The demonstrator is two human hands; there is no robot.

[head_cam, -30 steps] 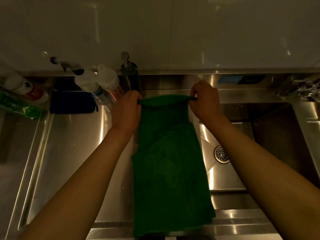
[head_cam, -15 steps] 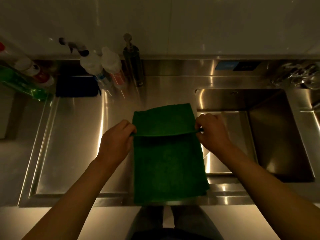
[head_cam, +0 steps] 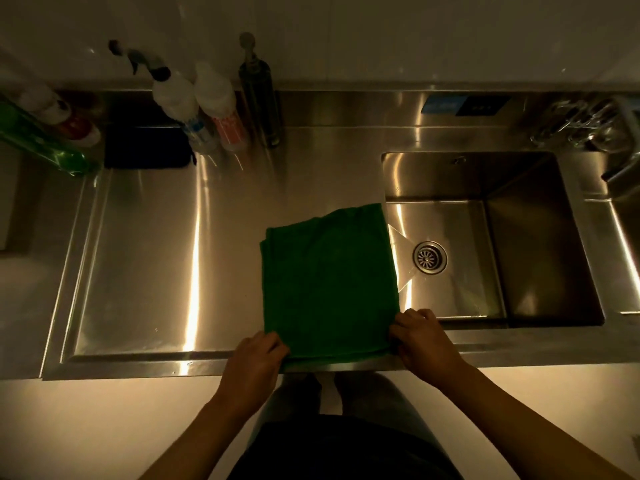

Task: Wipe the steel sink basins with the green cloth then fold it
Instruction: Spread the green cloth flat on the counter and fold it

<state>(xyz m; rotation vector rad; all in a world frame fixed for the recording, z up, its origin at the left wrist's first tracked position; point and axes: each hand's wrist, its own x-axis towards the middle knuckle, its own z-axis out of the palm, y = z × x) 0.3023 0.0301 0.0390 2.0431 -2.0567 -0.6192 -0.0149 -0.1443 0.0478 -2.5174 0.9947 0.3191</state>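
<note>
Two hands, left hand point(head_cam: 254, 358) and right hand point(head_cam: 420, 337), each pinch one near corner of one green cloth point(head_cam: 329, 282) beside one basin point(head_cam: 536, 254).

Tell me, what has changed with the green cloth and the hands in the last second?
The left hand and the right hand pulled the far edge of the green cloth toward the person, onto its near edge, folding it in half. Both still pinch their corners. The bottles and the sink basin stayed put.
</note>
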